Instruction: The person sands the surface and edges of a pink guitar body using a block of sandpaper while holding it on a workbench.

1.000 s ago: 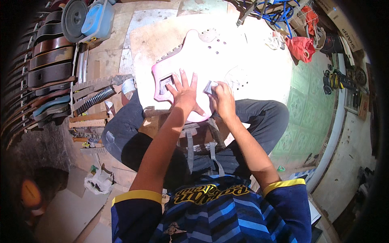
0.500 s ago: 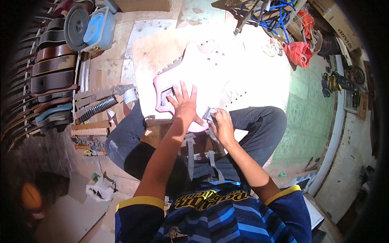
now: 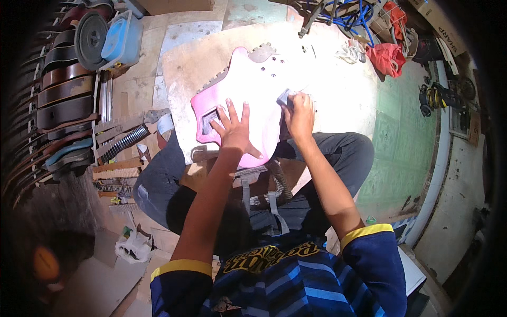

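Observation:
A pink electric guitar body lies flat on a pale board in front of my crossed legs, its far part washed out by glare. A rectangular cutout shows near its left end, and several dark holes sit towards its far side. My left hand rests on it with fingers spread, beside the cutout. At the body's right edge, my right hand pinches a small folded piece of grey sandpaper against the rim. The right fingertips are partly lost in the bright light.
The pale board spreads under the body. Guitars stand in a row at far left, near a light-blue tub. Loose necks and a coiled spring-like tube lie closer. Blue cable and a red bag are at far right.
My right hand has slid away from me along the body's right edge with the sandpaper. The left hand stays spread on the body, which appears slightly shifted in view.

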`<move>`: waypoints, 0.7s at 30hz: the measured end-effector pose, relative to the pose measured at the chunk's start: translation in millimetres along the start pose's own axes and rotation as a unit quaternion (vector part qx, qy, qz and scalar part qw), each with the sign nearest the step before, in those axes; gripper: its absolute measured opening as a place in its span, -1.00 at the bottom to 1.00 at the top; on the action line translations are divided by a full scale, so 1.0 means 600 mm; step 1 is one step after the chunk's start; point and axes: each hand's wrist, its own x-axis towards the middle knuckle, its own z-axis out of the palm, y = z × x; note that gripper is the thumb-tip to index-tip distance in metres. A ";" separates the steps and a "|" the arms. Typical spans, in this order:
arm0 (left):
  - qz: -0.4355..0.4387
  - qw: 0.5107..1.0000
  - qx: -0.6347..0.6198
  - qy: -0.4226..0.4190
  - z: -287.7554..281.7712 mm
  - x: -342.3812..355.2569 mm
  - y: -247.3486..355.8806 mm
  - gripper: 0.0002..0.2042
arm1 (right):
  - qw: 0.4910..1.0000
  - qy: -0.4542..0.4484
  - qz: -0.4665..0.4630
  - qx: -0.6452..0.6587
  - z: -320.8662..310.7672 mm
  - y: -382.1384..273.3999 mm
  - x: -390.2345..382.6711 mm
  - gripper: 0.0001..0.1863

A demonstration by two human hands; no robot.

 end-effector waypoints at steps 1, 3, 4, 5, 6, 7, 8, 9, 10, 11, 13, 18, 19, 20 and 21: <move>0.000 1.000 -0.006 -0.002 0.001 0.002 0.001 0.75 | 0.999 -0.020 0.033 -0.012 0.006 0.000 -0.013 -0.72; -0.005 1.000 -0.004 -0.015 0.003 -0.001 0.003 0.76 | 0.996 -0.079 0.044 0.002 0.013 -0.012 -0.083 -0.67; -0.013 1.000 -0.002 -0.015 0.000 0.003 0.002 0.76 | 0.993 -0.106 0.009 0.045 0.010 -0.025 -0.120 -0.70; -0.017 1.000 -0.002 -0.005 -0.007 0.011 0.001 0.76 | 0.992 -0.110 -0.020 0.061 0.001 -0.029 -0.111 -0.70; -0.017 1.000 -0.003 -0.005 0.000 0.009 0.000 0.76 | 0.989 -0.121 -0.042 0.072 -0.015 -0.031 -0.115 -0.71; -0.017 1.000 -0.003 -0.006 0.006 0.007 -0.002 0.76 | 0.992 -0.121 -0.020 0.013 -0.008 -0.001 -0.083 -0.71; -0.005 1.000 -0.003 -0.010 0.012 0.003 0.004 0.76 | 0.991 -0.124 0.012 -0.052 0.005 0.038 -0.049 -0.72; -0.010 1.000 -0.006 -0.012 0.006 -0.001 0.000 0.76 | 0.996 -0.061 0.039 -0.052 -0.005 0.021 0.001 -0.71; -0.005 1.000 -0.006 -0.007 -0.002 0.003 0.002 0.75 | 0.999 0.001 0.023 -0.030 -0.001 0.032 0.007 -0.71; -0.012 1.000 0.010 -0.012 -0.002 0.005 0.004 0.75 | 0.997 -0.039 0.043 -0.047 0.004 0.022 -0.013 -0.71; -0.017 1.000 0.011 -0.023 -0.003 0.008 0.006 0.75 | 0.995 -0.098 0.013 -0.026 0.021 0.008 -0.089 -0.68; -0.008 1.000 -0.007 -0.001 0.019 0.006 -0.004 0.75 | 0.994 -0.095 0.033 -0.049 0.001 0.042 -0.012 -0.70; -0.008 1.000 -0.005 -0.002 0.011 0.007 0.001 0.74 | 0.997 -0.058 0.042 -0.034 -0.005 0.029 -0.009 -0.69; -0.007 1.000 -0.003 -0.002 0.004 0.007 0.002 0.74 | 0.998 -0.018 0.051 -0.020 -0.005 0.016 -0.008 -0.67; -0.003 1.000 -0.003 -0.002 0.006 0.008 -0.001 0.73 | 0.997 -0.062 0.026 -0.048 0.001 0.009 -0.040 -0.65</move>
